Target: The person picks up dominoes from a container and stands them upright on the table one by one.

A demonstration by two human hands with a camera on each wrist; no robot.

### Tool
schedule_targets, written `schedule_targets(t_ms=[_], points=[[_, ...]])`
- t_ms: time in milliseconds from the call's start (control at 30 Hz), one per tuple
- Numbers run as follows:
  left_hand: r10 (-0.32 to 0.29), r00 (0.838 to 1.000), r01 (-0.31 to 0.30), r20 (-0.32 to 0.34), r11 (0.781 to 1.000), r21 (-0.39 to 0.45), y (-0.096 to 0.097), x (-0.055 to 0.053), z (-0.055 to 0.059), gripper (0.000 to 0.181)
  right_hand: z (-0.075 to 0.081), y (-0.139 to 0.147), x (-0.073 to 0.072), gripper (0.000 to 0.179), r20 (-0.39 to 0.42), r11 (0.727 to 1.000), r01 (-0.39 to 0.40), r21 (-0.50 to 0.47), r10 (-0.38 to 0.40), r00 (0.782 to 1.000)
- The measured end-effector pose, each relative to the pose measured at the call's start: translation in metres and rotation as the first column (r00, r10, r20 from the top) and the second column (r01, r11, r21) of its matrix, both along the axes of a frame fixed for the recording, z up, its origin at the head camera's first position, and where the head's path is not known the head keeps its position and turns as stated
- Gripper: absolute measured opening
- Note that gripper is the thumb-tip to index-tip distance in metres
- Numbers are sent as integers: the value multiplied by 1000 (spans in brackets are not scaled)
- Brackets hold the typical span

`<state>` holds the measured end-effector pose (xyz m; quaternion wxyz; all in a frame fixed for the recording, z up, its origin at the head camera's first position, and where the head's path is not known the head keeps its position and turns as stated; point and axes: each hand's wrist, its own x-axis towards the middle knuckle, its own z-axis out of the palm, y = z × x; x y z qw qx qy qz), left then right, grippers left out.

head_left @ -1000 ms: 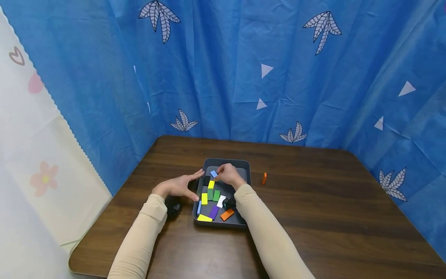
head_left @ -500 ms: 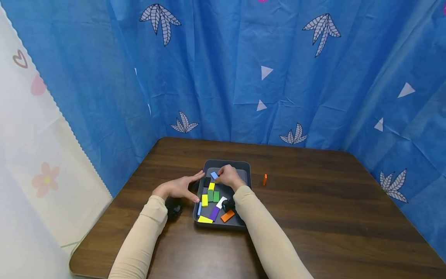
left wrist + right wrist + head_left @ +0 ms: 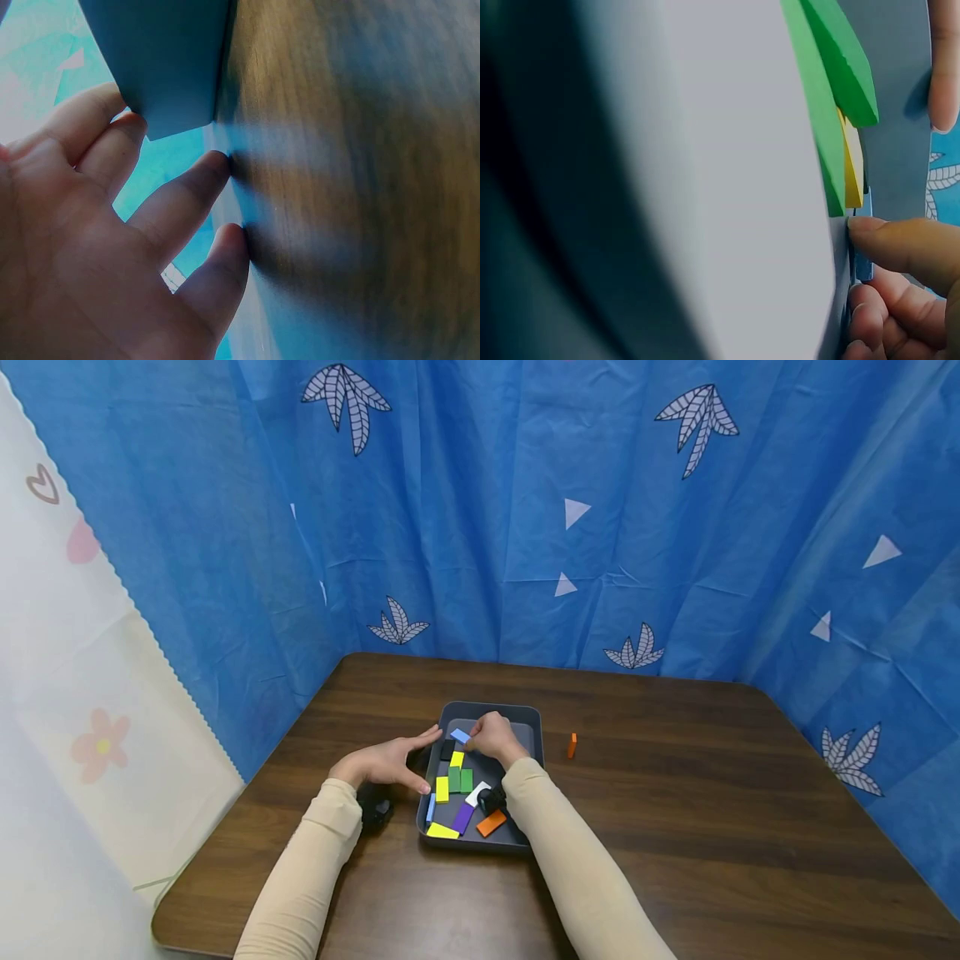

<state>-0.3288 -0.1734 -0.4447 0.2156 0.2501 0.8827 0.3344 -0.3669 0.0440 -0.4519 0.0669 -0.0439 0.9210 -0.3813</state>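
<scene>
My right hand point(image 3: 495, 737) reaches into a dark grey tray point(image 3: 532, 735) and pinches a light blue domino point(image 3: 460, 737) between thumb and fingertips, near the far left part of the tray. The right wrist view shows the thumb against this blue domino point(image 3: 864, 259), just beyond a yellow domino point(image 3: 853, 169). My left hand point(image 3: 388, 762) rests along the tray's left side, thumb and fingers spread. In the left wrist view, fingertips of the left hand point(image 3: 112, 217) meet the tray's outer wall point(image 3: 169, 75) and the tabletop.
Several dominoes stand or lie in the tray: black point(image 3: 447, 749), green point(image 3: 467, 780), yellow point(image 3: 442, 789), white point(image 3: 476, 792), purple point(image 3: 462, 817), orange point(image 3: 491, 822). Another orange domino point(image 3: 572, 745) stands on the wooden table point(image 3: 720, 793) right of the tray. A blue curtain point(image 3: 465, 510) hangs behind.
The light blue domino has turned slightly in my right fingers and lies more crosswise. My left hand stays beside the tray.
</scene>
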Motion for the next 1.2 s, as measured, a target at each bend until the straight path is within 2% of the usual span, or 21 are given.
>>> schedule_targets(t_ms=[500, 767, 967, 1200], points=[[17, 1000, -18, -7, 999, -31, 0, 0, -2, 102, 5, 3, 1, 12, 14, 999, 43, -28, -43, 999], [22, 1000, -22, -23, 1000, -17, -1, 0, 3, 103, 16, 8, -1, 12, 38, 999, 34, -35, -33, 999], [28, 999, -28, -17, 999, -36, -1, 0, 2, 103, 19, 13, 1, 10, 56, 997, 31, -70, -27, 998], [36, 999, -36, -13, 999, -41, 0, 2, -1, 104, 21, 16, 5, 7, 32, 995, 36, -96, -33, 999]])
